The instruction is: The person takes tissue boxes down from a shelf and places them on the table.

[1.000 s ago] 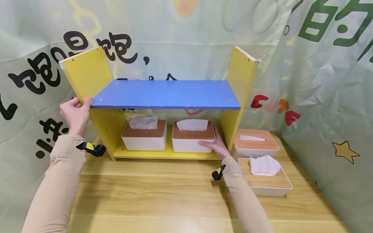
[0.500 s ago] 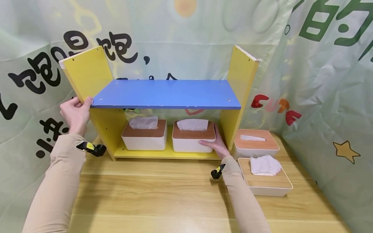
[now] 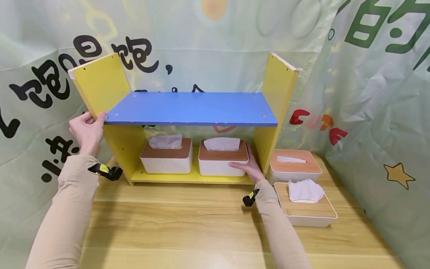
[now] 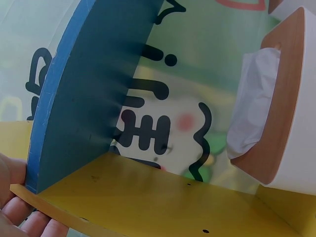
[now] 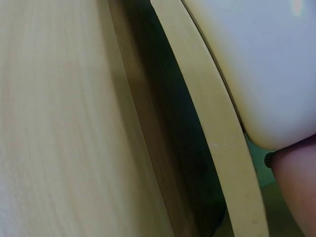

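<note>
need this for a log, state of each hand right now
Left hand: holding the left yellow panel.
Right hand: holding the right tissue box inside the shelf.

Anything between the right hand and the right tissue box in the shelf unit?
Nothing visible: the right hand grips the right tissue box directly at its right front corner. The yellow right panel stands on the hand's other side, not between them.

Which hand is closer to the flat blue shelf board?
Left. The left hand grips the yellow side panel, thumb against the blue shelf board; the right hand is below, holding a white, wooden-lidded tissue box.
</note>
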